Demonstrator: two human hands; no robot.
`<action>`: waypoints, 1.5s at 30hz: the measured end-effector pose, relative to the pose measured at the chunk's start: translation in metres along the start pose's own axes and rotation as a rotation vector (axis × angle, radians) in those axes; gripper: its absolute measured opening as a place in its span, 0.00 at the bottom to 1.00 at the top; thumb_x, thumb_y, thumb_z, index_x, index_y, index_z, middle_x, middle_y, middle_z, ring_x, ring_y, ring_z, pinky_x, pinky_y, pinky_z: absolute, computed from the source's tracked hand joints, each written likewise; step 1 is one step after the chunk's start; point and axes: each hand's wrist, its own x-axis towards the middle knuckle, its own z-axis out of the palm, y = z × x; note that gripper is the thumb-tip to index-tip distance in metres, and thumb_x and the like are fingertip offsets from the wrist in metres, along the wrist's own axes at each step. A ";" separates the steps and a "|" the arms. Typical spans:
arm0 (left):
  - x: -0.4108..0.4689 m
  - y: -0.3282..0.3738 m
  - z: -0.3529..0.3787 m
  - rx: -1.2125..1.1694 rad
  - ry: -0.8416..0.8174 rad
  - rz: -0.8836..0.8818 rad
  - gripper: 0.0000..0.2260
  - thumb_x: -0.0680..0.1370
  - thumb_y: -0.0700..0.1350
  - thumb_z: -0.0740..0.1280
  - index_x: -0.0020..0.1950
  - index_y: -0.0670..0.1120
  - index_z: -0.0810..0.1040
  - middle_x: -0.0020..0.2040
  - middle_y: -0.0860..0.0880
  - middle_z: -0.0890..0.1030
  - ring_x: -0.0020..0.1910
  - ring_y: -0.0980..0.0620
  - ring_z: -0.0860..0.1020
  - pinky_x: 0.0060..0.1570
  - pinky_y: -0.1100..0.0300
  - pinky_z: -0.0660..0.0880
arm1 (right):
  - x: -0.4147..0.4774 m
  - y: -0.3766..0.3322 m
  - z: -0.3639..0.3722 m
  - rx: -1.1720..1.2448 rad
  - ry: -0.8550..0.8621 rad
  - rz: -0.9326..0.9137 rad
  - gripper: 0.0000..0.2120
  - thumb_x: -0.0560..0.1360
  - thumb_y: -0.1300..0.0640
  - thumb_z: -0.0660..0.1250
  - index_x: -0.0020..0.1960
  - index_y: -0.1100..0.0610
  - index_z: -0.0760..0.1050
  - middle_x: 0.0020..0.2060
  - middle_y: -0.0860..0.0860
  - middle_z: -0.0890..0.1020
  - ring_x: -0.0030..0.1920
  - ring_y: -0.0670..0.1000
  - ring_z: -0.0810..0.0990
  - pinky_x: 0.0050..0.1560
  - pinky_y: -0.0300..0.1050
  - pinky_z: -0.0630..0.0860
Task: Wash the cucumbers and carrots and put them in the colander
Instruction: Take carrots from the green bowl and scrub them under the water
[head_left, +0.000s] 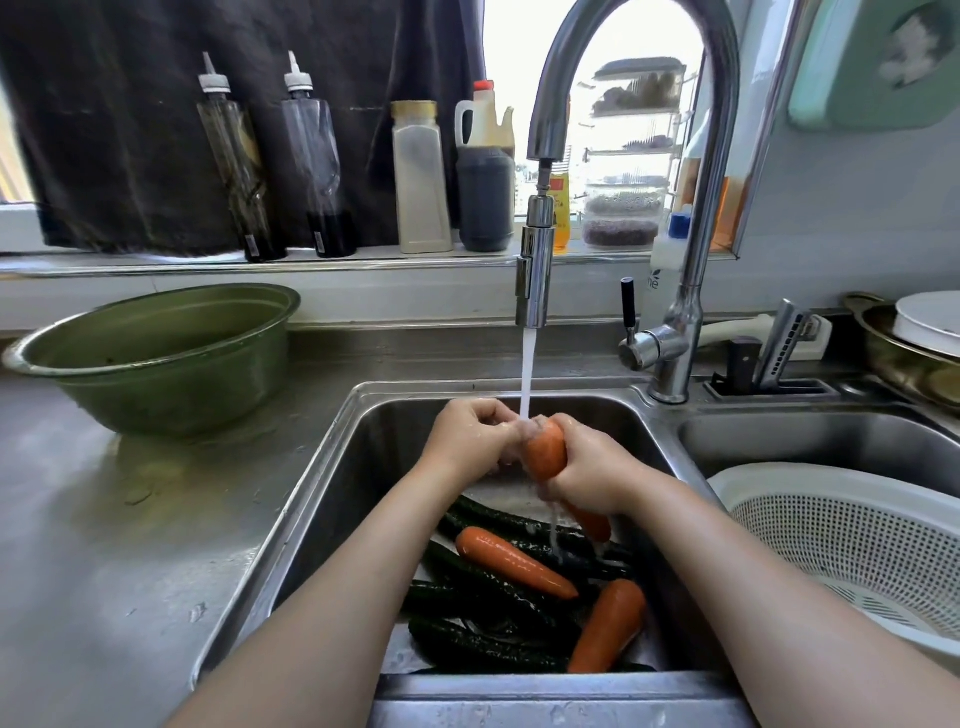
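Looking down from my head, my right hand (587, 478) is wrapped round the lower half of a long orange carrot (545, 454) and holds it nearly upright, thick end up. My left hand (467, 441) has its fingers curled in on that thick end, pinching it. The thin white stream of water (527, 374) from the curved chrome tap (535, 280) lands right where my left fingers meet the carrot's top. Both hands are over the left stainless steel sink basin (332, 457).

On the floor of that basin, below my hands, two more wet orange carrots (514, 561) lie on a tangle of dark green bumpy cucumbers (483, 642). The cucumbers overlap, so I cannot count them surely.

The white perforated plastic colander (852, 540) sits in the right sink basin (810, 431), just beside the one I am working in. The part of it I can see holds nothing, though my right forearm and the picture's edge hide its near side. A round green metal bowl (156, 358) stands on the steel counter to my left, well apart from the work.

I judge the task to be near its start: one carrot is under the water and nothing shows in the colander yet. Left to do is to finish this carrot and set it in the colander, then wash and move the other two carrots and all the cucumbers.
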 end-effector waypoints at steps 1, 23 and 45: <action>-0.001 0.002 0.001 0.001 0.013 -0.002 0.04 0.76 0.45 0.75 0.42 0.47 0.83 0.42 0.42 0.85 0.39 0.48 0.83 0.41 0.52 0.82 | 0.001 -0.001 0.001 0.005 -0.016 0.002 0.32 0.66 0.54 0.79 0.61 0.45 0.63 0.50 0.49 0.80 0.49 0.50 0.81 0.52 0.48 0.79; 0.004 -0.001 -0.003 -0.439 0.012 -0.164 0.06 0.78 0.47 0.73 0.54 0.51 0.86 0.48 0.48 0.87 0.43 0.51 0.82 0.48 0.55 0.79 | -0.009 -0.023 -0.003 0.821 -0.146 0.123 0.34 0.83 0.34 0.47 0.56 0.63 0.75 0.32 0.59 0.80 0.24 0.55 0.75 0.23 0.42 0.73; 0.016 -0.015 -0.004 -0.188 0.245 -0.094 0.10 0.79 0.57 0.70 0.52 0.51 0.81 0.50 0.49 0.80 0.49 0.50 0.80 0.49 0.48 0.83 | -0.003 -0.027 0.001 0.734 -0.387 0.128 0.22 0.83 0.36 0.55 0.65 0.50 0.70 0.43 0.57 0.82 0.31 0.52 0.78 0.27 0.44 0.76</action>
